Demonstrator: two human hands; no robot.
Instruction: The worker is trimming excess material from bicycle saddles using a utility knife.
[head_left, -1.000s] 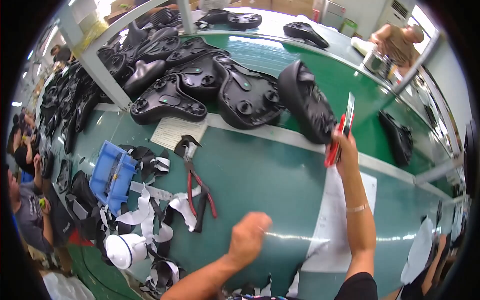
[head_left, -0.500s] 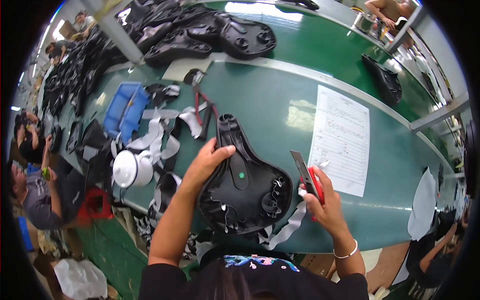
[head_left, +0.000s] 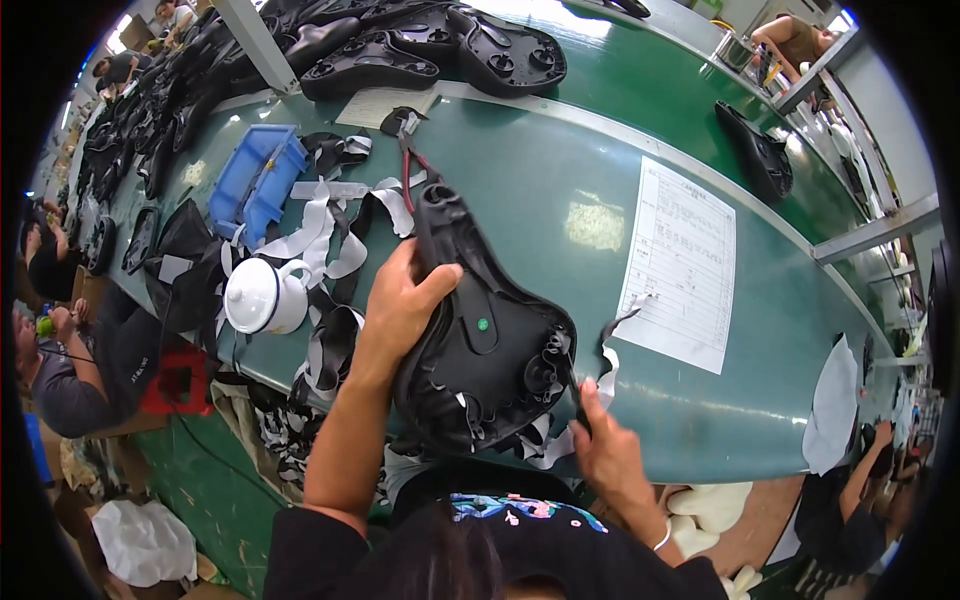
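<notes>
My left hand (head_left: 400, 305) grips the narrow nose of a black bicycle saddle (head_left: 490, 375), thumb across its underside. The saddle lies underside up, nose pointing away from me, with a green dot in the middle and ragged loose trimmings along its wide rim. In my right hand (head_left: 612, 452), closed at the saddle's right edge, is a utility knife (head_left: 577, 398); its dark blade end touches or nearly touches the rim, and most of its body is hidden by my fingers. A curled black-and-white strip (head_left: 611, 360) lies just beyond this hand.
Red-handled pliers (head_left: 407, 150) lie beyond the saddle's nose. Left of it are a white lidded mug (head_left: 264, 297), a blue bin (head_left: 248, 190) and cut strips (head_left: 322, 235). A printed sheet (head_left: 685, 265) lies at right. More saddles (head_left: 510, 62) are piled at the back; co-workers sit at left.
My right hand has moved left and toward me, bringing the knife from beside the sheet to the saddle's right rim. The saddle has tilted slightly in my left hand.
</notes>
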